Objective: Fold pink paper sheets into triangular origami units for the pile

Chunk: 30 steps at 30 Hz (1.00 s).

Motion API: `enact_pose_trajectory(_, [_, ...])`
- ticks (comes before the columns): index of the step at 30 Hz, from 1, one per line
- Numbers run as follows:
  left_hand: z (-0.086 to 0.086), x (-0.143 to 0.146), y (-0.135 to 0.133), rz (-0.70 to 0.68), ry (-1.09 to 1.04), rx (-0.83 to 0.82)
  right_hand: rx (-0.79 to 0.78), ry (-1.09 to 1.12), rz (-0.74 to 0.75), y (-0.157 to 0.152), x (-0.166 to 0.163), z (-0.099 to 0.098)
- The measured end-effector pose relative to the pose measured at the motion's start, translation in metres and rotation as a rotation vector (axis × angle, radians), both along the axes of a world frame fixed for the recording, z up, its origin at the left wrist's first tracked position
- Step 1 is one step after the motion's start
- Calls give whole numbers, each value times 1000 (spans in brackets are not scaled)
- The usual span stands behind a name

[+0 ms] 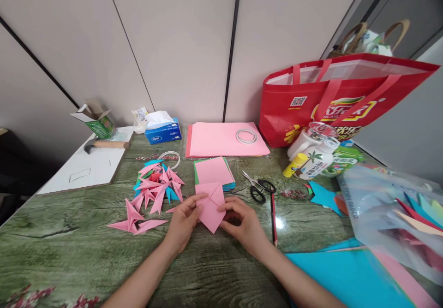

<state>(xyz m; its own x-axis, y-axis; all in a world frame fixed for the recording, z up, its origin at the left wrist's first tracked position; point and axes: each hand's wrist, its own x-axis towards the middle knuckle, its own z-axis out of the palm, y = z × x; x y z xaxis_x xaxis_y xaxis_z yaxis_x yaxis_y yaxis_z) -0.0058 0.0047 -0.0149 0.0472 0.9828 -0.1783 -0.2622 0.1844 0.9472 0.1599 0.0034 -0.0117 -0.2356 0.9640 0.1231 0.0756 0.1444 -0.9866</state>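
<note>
A partly folded sheet of pink origami paper [212, 211] is held between my two hands, its lower corner pointing toward me and creases crossing its face. My left hand [185, 220] pinches its left edge, thumb on top. On the right edge, my right hand [244, 222] grips it between thumb and fingers. Just behind lies a stack of square paper [214, 170], pink on top with green and blue edges beneath. Left of my hands sits a pile of folded paper pieces [157, 186], mostly pink with some blue and red.
Black-handled scissors [258, 189] and a pencil [273, 220] lie right of my hands. Farther right are a yellow glue stick [293, 166], a white bottle [316, 160], blue paper [339, 275] and a red bag [287, 100]. A hammer [107, 145] rests on a white board [83, 167] at left.
</note>
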Motion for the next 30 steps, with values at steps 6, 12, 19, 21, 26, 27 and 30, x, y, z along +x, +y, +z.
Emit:
enact_pose_trajectory(6, [0, 0, 1, -17, -27, -6, 6, 5, 31, -1, 0, -1])
enact_pose_trajectory(12, [2, 1, 0, -55, -65, -50, 25, -28, 9, 0, 2, 0])
enact_pose_trajectory(19, [0, -2, 1, -31, 11, -34, 46, -57, 51, 1, 3, -2])
enact_pose_trajectory(21, [1, -3, 1, -2, 18, -29, 52, -77, 31, 2, 3, -3])
enact_pose_trajectory(26, [4, -3, 1, -3, 22, -30, 56, -115, -10, 4, 3, -1])
enact_pose_trajectory(27, [4, -3, 1, -12, 6, -28, 63, -115, -22, 4, 3, -1])
enact_pose_trajectory(30, [6, -2, 0, -60, -72, -9, 85, -93, -76, 4, 3, -1])
